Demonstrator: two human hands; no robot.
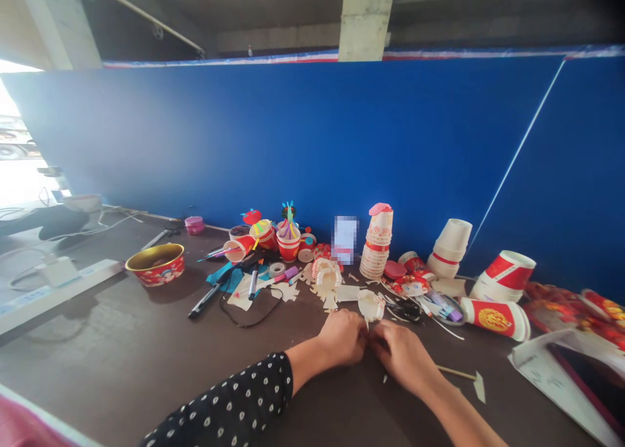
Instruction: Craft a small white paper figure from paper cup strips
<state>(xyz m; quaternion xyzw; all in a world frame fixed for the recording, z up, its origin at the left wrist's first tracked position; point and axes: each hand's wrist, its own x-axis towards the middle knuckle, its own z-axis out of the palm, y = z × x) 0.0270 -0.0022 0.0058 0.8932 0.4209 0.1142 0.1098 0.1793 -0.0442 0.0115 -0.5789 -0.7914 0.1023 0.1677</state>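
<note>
My left hand [343, 336] and my right hand [401, 352] meet low over the brown table [312, 395]. Their fingers are closed in a pinch, fingertips nearly touching. Whatever lies between them is mostly hidden; only a small pale sliver shows. Just beyond the fingertips is a cut white paper cup piece [371, 304] with a jagged edge, and I cannot tell whether the fingers touch it. A larger ring of cut paper cups [327, 276] sits behind my left hand. Right of my right hand lies a thin stick [456, 371] with a white paper scrap at its end.
A tall stack of paper cups [375, 245] stands by the blue partition [312, 135]. Cups with decorations [288, 244], markers [208, 300] and scraps lie left of it. A gold-lined bowl [156, 271] and a power strip [63, 291] are farther left. Tipped red-white cups [495, 318] lie right.
</note>
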